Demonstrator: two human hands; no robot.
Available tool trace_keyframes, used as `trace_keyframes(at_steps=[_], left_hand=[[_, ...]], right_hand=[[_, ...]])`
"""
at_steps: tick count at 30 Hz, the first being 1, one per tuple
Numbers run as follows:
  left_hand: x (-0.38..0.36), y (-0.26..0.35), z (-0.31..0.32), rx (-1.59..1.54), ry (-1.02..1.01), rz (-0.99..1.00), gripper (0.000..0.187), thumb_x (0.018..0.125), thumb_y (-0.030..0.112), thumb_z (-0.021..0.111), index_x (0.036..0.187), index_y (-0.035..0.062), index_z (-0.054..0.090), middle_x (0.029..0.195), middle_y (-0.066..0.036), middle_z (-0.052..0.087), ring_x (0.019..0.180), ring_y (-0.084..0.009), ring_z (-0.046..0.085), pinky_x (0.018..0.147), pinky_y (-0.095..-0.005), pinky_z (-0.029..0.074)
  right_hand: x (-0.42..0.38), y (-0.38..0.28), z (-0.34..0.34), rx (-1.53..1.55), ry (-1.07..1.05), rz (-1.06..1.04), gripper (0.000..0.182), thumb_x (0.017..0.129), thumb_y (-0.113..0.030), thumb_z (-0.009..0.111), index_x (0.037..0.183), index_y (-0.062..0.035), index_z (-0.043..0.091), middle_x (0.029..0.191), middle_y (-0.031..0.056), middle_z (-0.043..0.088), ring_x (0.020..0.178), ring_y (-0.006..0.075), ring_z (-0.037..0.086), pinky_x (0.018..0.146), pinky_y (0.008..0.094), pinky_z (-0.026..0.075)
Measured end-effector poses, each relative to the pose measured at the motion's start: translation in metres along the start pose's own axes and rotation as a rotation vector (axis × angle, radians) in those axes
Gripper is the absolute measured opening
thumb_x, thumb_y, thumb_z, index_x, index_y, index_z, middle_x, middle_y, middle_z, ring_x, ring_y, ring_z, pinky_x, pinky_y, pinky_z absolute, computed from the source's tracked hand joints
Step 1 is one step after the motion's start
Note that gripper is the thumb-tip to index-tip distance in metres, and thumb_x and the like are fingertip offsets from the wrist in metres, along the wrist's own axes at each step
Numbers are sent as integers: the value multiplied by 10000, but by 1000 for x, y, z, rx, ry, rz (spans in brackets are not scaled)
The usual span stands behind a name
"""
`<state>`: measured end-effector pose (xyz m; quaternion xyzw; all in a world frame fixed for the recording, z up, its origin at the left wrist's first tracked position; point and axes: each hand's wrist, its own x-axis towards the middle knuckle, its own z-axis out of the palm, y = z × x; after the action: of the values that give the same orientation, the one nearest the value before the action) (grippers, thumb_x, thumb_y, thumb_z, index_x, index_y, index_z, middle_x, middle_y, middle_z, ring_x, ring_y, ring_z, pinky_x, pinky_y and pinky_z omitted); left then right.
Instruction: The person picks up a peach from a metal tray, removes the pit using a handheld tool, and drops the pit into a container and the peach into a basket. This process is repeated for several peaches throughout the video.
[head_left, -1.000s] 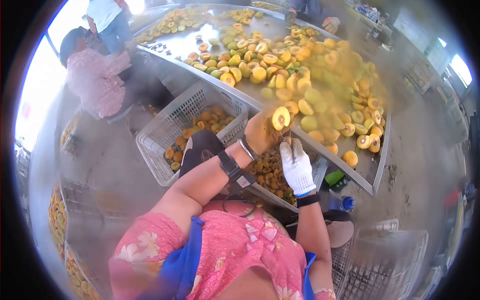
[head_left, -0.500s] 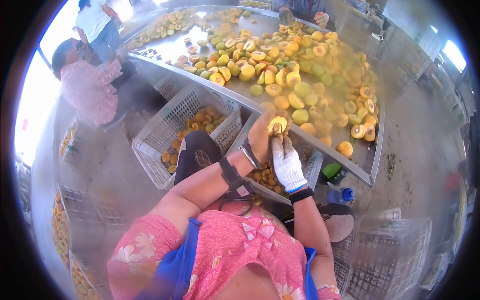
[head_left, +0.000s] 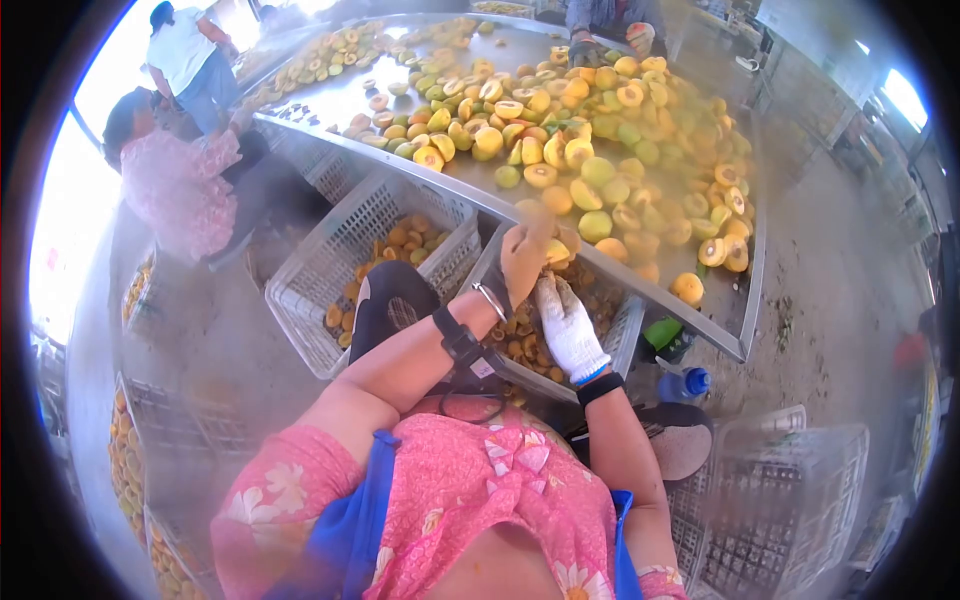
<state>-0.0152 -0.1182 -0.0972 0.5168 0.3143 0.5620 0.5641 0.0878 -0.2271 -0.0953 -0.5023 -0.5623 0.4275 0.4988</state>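
Observation:
My bare left hand (head_left: 524, 264), wearing a bracelet, is closed round a yellow peach half (head_left: 557, 252) over a crate at the table's near edge. Only part of that fruit shows between my hands. Just below it, my right hand (head_left: 569, 325) wears a white glove with soiled fingertips. Its fingers are bent together near the fruit, and whatever they hold is hidden. Under both hands is a crate (head_left: 628, 335) with peach pieces in it. Many peach halves (head_left: 598, 171), some with the stone showing, lie on the metal table (head_left: 480, 200) in front of me.
A white basket (head_left: 300, 270) of peach pieces stands left of my knee. To the right are a blue-capped bottle (head_left: 684, 383) and stacked crates (head_left: 780, 510). A person in pink (head_left: 180, 190) sits at left; another person's gloved hand (head_left: 583, 50) reaches over the table's far side.
My left hand has turned, so the peach half's cut face, visible before, is now mostly hidden. My gloved right hand has shifted slightly down and left, away from the fruit.

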Motion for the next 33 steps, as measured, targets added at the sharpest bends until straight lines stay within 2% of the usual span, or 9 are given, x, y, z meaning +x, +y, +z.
trace_keyframes(at_steps=[5,7,10,13,16,20,22,27,33], left_hand=[[-2,48,-3,44,-367,-150,609,1067,419,426,760,-40,682,746,-133,700,666,-210,655,642,-308,517],[-6,57,-5,145,-504,-117,637,1060,439,435,720,-40,683,722,-137,692,660,-213,654,639,-322,525],[-12,62,-8,113,-542,-142,661,1051,473,427,715,-36,682,711,-148,685,650,-229,648,642,-333,533],[-19,68,-5,-156,-508,-291,643,1040,507,417,808,-28,686,770,-158,689,648,-251,643,662,-349,550],[-24,66,4,-527,-140,-525,602,1036,513,408,928,-18,671,856,-164,690,664,-269,641,678,-379,566],[-5,82,-29,-568,201,-353,529,1043,458,412,979,-6,657,882,-141,675,742,-278,668,716,-412,582],[9,96,-80,-307,194,-82,435,1032,371,479,995,-13,680,909,-127,688,801,-247,674,769,-362,564],[41,123,-125,958,348,404,269,975,216,585,1075,0,711,979,-108,718,915,-161,655,828,-299,507],[90,93,-4,1230,-175,78,535,905,510,614,1233,90,662,1097,-205,712,1003,-323,695,878,-400,538]], right_hand=[[-11,-26,-10,464,-167,465,358,1034,-370,564,1168,-44,622,949,4,658,794,92,590,688,244,481],[-16,-37,-15,660,-292,631,322,1018,-432,573,1096,-123,614,782,-43,575,556,41,487,465,188,366],[-19,-35,-15,1050,-557,653,354,1012,-465,563,1072,-116,581,665,-47,489,451,77,412,400,214,335],[-17,-15,-5,1149,-492,622,390,1008,-493,548,1065,-107,559,602,-39,419,428,79,383,393,213,332],[-17,-22,-12,1241,-635,601,432,1002,-515,540,1070,-89,563,618,-20,444,435,81,399,392,217,349],[-24,-21,-10,1249,-531,624,459,1003,-561,496,1080,-113,557,604,-35,422,365,96,342,328,251,293],[-29,-18,-15,1384,-568,627,466,1004,-561,489,1089,-108,557,610,-27,424,364,99,344,327,253,297],[-25,-21,-24,1461,-475,571,491,1009,-567,468,1129,-101,565,632,-19,445,356,104,344,328,256,305],[-10,-36,-32,1381,-400,483,461,1029,-542,448,1112,-103,560,629,-22,451,351,105,341,334,260,297]])
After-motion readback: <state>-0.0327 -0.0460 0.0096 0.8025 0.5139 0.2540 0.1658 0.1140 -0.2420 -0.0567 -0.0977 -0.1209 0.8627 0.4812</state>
